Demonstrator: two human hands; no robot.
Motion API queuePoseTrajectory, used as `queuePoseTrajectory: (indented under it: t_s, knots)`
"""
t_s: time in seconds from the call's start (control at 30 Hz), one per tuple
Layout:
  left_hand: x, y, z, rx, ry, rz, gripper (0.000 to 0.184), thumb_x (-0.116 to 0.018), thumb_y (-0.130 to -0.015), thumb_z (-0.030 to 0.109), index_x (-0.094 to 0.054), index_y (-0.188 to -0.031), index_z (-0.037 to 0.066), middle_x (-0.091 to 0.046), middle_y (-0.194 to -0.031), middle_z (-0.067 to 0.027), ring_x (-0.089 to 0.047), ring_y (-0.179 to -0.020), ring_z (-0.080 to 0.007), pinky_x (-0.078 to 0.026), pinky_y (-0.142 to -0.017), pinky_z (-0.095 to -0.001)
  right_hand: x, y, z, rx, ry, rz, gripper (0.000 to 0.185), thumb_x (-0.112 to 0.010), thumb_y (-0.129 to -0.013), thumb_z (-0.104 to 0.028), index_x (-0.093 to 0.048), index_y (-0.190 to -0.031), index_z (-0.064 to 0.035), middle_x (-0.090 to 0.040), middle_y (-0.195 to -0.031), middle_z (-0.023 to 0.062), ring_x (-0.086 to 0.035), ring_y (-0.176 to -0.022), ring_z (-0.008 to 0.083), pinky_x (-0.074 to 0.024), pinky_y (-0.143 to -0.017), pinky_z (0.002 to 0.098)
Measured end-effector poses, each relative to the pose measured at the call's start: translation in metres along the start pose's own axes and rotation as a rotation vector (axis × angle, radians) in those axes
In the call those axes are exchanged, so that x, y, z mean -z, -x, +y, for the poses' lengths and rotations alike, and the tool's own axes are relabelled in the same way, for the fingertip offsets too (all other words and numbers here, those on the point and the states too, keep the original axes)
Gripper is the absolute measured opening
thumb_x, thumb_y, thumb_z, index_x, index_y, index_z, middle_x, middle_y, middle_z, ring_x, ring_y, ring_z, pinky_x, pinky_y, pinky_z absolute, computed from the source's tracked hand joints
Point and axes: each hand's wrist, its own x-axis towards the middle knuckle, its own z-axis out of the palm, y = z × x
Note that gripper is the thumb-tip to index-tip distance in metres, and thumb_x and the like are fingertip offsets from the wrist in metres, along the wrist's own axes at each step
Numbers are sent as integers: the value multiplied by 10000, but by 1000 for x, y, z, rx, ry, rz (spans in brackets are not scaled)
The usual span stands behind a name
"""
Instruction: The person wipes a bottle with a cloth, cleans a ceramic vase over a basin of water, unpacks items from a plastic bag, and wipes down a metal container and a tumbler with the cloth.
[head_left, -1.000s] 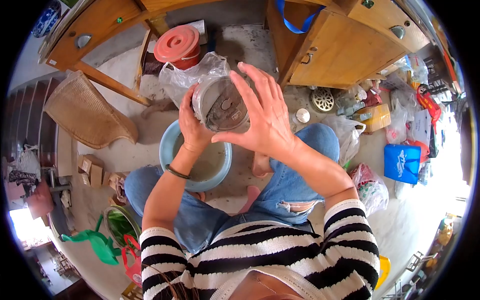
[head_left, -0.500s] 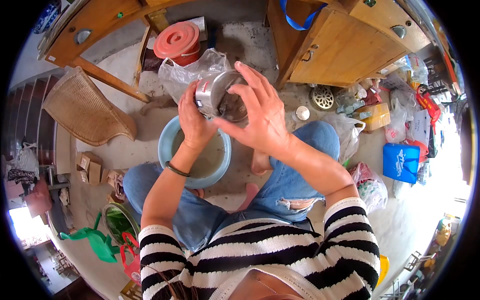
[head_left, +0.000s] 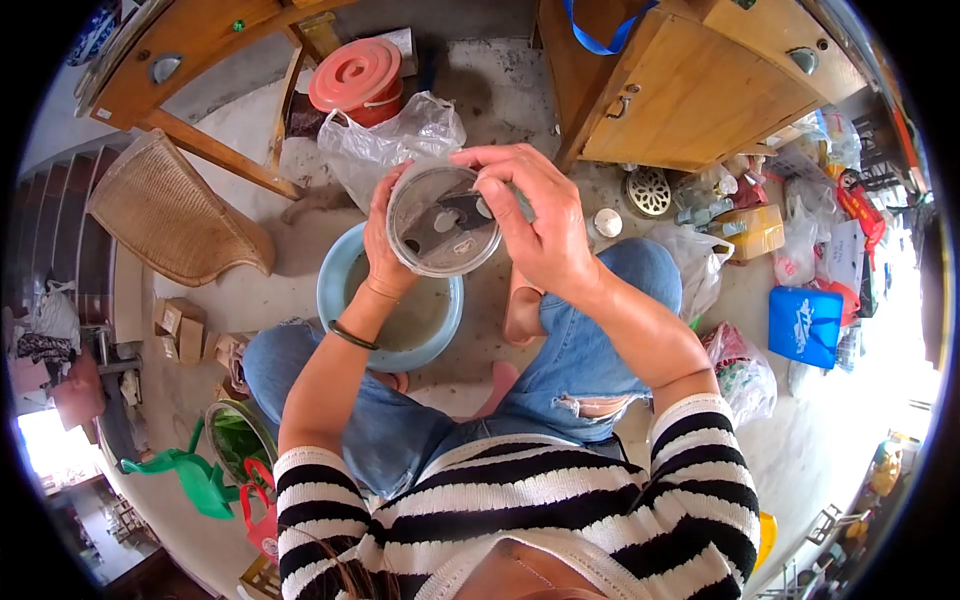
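In front of me, over the wash basin, I hold a round container (head_left: 440, 255) with a clear, see-through face turned up toward me. Dark and grey patches show through it, too unclear to name. My left hand (head_left: 387, 240) is wrapped round its left side, and part of those fingers is hidden behind it. At the upper right rim, my right hand (head_left: 545, 215) grips with the thumb in front and the fingers along the top edge. Below sits the light blue basin (head_left: 455, 320) with cloudy water, partly covered by my left forearm.
A clear plastic bag (head_left: 345, 155) and a red lidded bucket (head_left: 360, 85) stand beyond the basin. A wicker seat (head_left: 175, 220) is at left, a wooden cabinet (head_left: 690, 100) at upper right. Bags, boxes and a white cup-like item (head_left: 607, 222) lie on the right.
The container has turned from showing its silvery side to showing its round clear face toward me. My right hand's fingers have moved from its opening to the upper right rim.
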Motion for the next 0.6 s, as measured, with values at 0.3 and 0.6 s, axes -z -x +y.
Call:
queuePoseTrajectory:
  t_s: [0.3,0.6]
  knots:
    - [-7,3,-10,54,34,1,787,-852,-640,224,-485,-1307,25,-541,-1315,-156,-589,-1138,-327,-498,-926,-389,1,0,2,-85,-21,16,68,-589,-901,-33,-618,-858,12,-713,-1007,114,-647,-839,295,-518,-747,361]
    - [3,-8,22,-270,-368,77,951,-875,-580,244,-400,-1374,27,-512,-1360,-146,-559,-1148,-355,-437,-974,-428,1,2,5,-314,-138,9,112,-564,-925,-40,-657,-966,6,-688,-1094,114,-641,-915,244,-504,-810,332]
